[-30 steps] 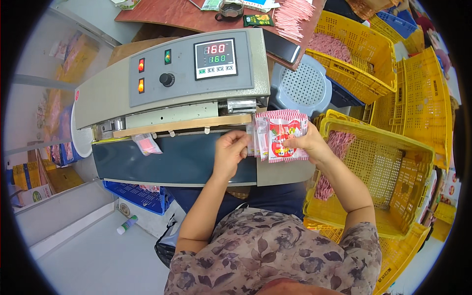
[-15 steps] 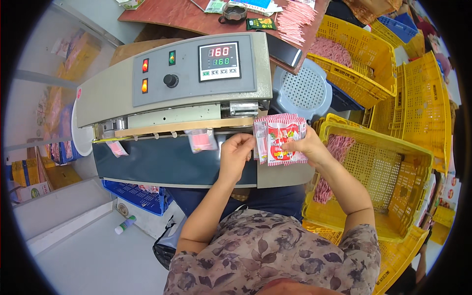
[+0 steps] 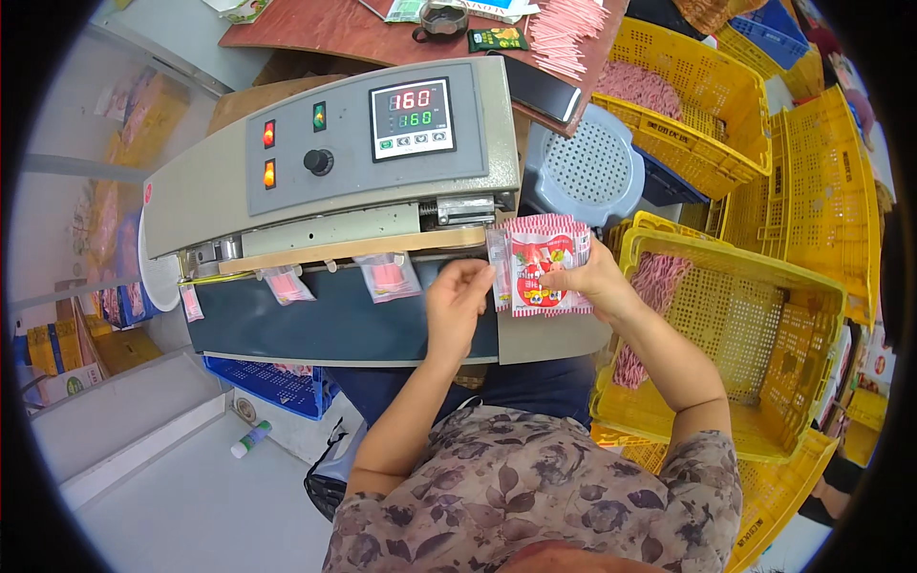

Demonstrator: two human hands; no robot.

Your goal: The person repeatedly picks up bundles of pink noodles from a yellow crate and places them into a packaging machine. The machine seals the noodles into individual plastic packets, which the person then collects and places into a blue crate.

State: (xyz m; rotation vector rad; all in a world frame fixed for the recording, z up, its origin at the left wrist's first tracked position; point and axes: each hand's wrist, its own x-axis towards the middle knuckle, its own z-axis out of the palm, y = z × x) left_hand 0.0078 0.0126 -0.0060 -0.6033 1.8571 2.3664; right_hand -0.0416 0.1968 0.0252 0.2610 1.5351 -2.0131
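A long beige machine (image 3: pixel 363 191) with a dark green bed (image 3: pixel 334 334) fills the middle, a yellow crate (image 3: pixel 712 334) to its right.
The right hand (image 3: pixel 604 282) pinches a stack of red-and-white packets (image 3: pixel 537 250) over the machine's right end, its thumb lying across the front one. The left hand (image 3: pixel 457 304) is just left of the stack, thumb and fingers drawn close together (whether they pinch the stack's edge, I cannot tell). Farther left, three small pink-filled packets (image 3: pixel 387 277) poke out in a row over the bed.
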